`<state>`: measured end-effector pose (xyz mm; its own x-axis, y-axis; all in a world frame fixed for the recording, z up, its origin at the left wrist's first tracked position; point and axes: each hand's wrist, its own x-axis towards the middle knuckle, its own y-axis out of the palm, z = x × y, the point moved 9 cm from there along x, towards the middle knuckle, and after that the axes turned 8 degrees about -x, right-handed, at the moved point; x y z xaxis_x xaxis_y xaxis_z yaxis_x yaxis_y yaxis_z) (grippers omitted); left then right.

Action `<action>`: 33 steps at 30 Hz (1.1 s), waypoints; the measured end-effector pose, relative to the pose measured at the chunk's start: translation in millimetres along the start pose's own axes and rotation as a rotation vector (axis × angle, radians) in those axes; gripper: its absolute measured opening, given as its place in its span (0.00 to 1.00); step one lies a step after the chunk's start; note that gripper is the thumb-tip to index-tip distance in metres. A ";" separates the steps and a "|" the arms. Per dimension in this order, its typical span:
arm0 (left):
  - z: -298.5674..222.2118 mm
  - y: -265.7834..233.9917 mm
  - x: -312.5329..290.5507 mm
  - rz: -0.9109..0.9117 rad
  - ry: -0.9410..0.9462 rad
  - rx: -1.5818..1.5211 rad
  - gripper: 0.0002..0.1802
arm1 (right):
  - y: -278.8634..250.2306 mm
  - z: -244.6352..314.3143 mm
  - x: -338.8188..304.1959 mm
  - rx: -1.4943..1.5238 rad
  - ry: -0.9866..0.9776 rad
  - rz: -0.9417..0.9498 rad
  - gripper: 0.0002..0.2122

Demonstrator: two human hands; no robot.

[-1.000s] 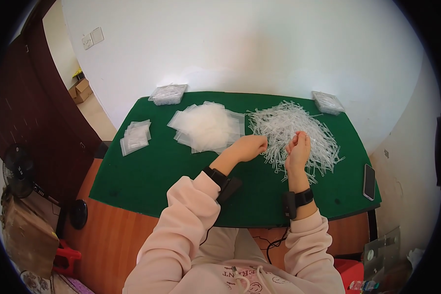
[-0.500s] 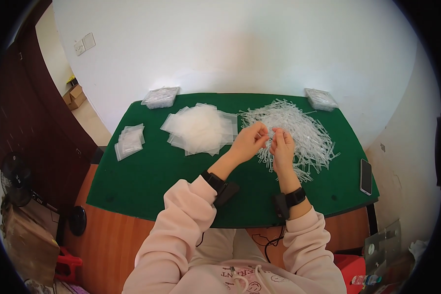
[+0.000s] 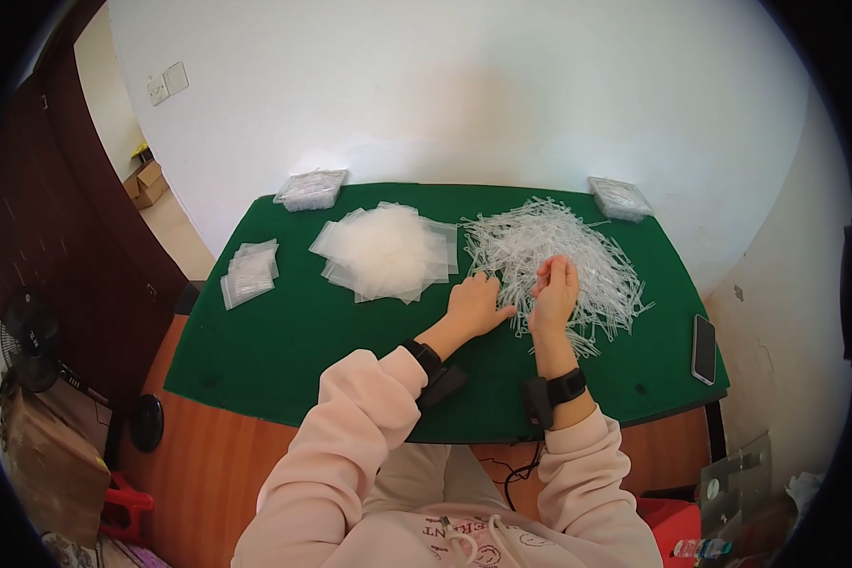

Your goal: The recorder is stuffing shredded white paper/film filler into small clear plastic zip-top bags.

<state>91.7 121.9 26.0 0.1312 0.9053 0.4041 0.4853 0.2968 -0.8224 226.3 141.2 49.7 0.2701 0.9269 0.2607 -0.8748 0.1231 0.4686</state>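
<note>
Clear plastic sticks with looped ends (image 3: pixel 601 270) spread loosely under and beyond the right hand (image 3: pixel 555 289), whose fingers curl closely inward; whether they pinch a stick, I cannot tell. Just left of it, the left hand (image 3: pixel 475 305) hovers or rests at the heap's near edge, thumb spread from half-bent fingers, with nothing visibly gripped. Having the heap at the fingertips probably spares long reaches. Left of both hands, overlapping translucent plastic bags (image 3: pixel 383 251) fan out, perhaps for easy separating; farther left lie packed bags (image 3: pixel 253 273), seemingly kept apart from those.
</note>
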 end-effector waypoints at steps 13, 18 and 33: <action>-3.7 -7.8 4.2 0.013 -0.012 -0.313 0.10 | 13.9 -1.5 -9.3 -0.007 0.044 0.099 0.10; 6.5 -18.9 11.5 0.102 -0.017 -0.228 0.07 | 13.8 -5.0 -7.5 -0.032 0.031 0.121 0.09; 19.5 -122.7 21.2 -0.325 -0.118 -0.661 0.11 | 23.3 -7.8 -14.6 0.011 0.116 0.190 0.09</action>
<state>18.1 110.6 127.6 -0.1834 0.8405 0.5097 0.9073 0.3444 -0.2414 198.8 133.3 50.3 0.0525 0.9678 0.2463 -0.9007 -0.0606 0.4301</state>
